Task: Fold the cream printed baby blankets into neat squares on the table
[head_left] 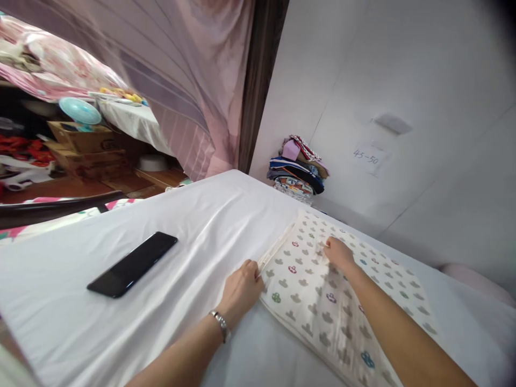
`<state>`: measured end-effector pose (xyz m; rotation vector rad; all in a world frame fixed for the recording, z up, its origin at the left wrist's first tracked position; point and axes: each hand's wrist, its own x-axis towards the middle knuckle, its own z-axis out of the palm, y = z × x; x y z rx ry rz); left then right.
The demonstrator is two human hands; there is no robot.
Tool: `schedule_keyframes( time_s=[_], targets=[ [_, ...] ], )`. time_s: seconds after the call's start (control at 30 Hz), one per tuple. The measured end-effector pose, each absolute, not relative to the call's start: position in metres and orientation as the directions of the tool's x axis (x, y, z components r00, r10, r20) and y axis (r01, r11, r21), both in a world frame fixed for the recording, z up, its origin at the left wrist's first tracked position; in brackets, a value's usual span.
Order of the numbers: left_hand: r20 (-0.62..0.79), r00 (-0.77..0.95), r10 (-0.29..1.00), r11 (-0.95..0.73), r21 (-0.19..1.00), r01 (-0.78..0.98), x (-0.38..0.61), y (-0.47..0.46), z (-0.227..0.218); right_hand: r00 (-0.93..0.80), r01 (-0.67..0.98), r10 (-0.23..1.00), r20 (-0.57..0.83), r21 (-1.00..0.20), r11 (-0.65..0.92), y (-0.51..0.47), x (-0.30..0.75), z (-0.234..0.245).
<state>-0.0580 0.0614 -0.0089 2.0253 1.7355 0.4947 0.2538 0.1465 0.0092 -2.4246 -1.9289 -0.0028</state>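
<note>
Left hand [242, 287]: fingers curled shut, pinching the left edge of the patterned cloth [322, 306] where its layers stack up. A metal bracelet [221, 324] sits on that wrist.

Right hand [338, 252]: lies on top of the cloth near its far end, knuckles up and fingers bent under. I cannot tell whether it grips a fold or only presses down.

Patterned cloth: folded flat, pale with small grey, red, green and blue motifs. It lies on the right half of the bench [193, 226], running from the near edge towards the far right corner. The bench is covered by a white sheet.

Phone [133, 263]: dark, screen up, on the left half of the bench, well apart from both hands.

Beyond the far edge, against the white wall, stands a pile of folded clothes [298, 166]. A paper label [367, 157] on the wall reads "45-50". A pink curtain [193, 70] hangs at the back left.
</note>
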Motion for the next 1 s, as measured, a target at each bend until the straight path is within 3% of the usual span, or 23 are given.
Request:
schedule_keyframes(
  time_s=[0.13,0.33,0.57,0.8,1.0],
  targets=[
    [0.0,0.14,0.99,-0.117,0.541,0.833,-0.058,0.061,-0.01,0.081,0.991,0.994,0.075,-0.11,-0.073,0.176,0.219,0.008],
    [-0.044,0.142,0.989,-0.091,0.574,0.814,-0.057,0.062,-0.011,0.103,0.984,0.992,0.068,-0.154,-0.092,0.227,0.192,-0.006],
    [-0.097,0.146,0.984,-0.065,0.573,0.817,-0.056,0.062,-0.011,0.086,0.988,0.996,-0.014,-0.126,-0.087,0.257,0.196,-0.014],
    [-0.062,0.156,0.986,-0.093,0.57,0.816,-0.056,0.06,-0.016,0.104,0.993,0.993,-0.054,-0.057,-0.107,0.276,0.21,-0.006],
    [-0.06,0.162,0.985,-0.097,0.586,0.804,-0.056,0.06,-0.018,-0.005,0.998,0.991,-0.132,0.055,0.013,0.286,0.203,-0.003]
  ],
)
